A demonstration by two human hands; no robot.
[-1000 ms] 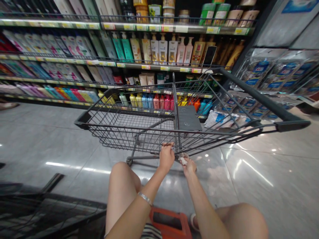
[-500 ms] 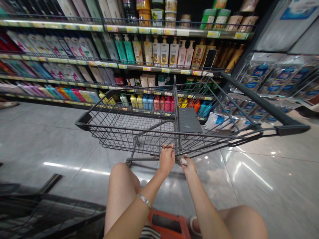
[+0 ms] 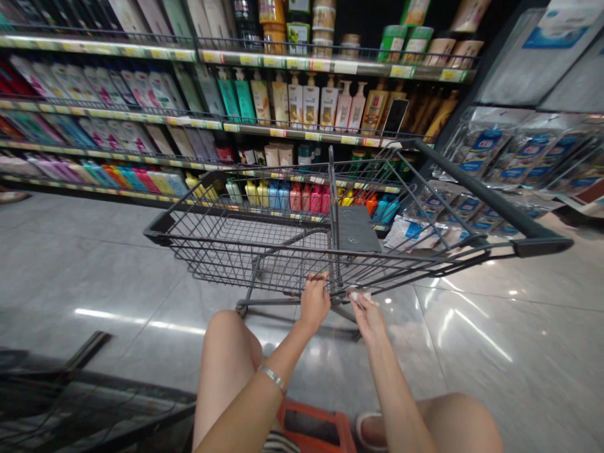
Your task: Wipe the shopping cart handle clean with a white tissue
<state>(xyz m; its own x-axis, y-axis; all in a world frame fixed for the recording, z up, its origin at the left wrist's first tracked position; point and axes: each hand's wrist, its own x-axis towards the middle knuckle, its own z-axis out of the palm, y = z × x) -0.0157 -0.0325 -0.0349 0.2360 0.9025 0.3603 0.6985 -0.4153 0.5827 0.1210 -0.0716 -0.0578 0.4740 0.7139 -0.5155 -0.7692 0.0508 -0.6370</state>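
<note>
A black wire shopping cart [image 3: 283, 255] stands sideways right in front of my knees. My left hand [image 3: 315, 303] is closed around the lower wires of its near side. Just to the right, my right hand [image 3: 369, 318] pinches a crumpled white wipe [image 3: 361, 298] at the cart's lower frame bar. The wipe is small and partly covered by my fingers; it looks like cloth or tissue. A dark grey flap [image 3: 358, 229] lies in the cart's seat part, and the black push handle [image 3: 500, 195] is at the right.
Shelves of bottles [image 3: 302, 104] run behind the cart. Packaged goods [image 3: 491, 148] hang at the right. An orange plastic stool [image 3: 344, 431] is beneath me, between my legs. Another dark wire cart [image 3: 94, 409] stands at the lower left, on the shiny tiled floor [image 3: 141, 270].
My right hand with the wipe has moved slightly right along the bar. My left hand stays on the wires. The push handle's end appears a little further left.
</note>
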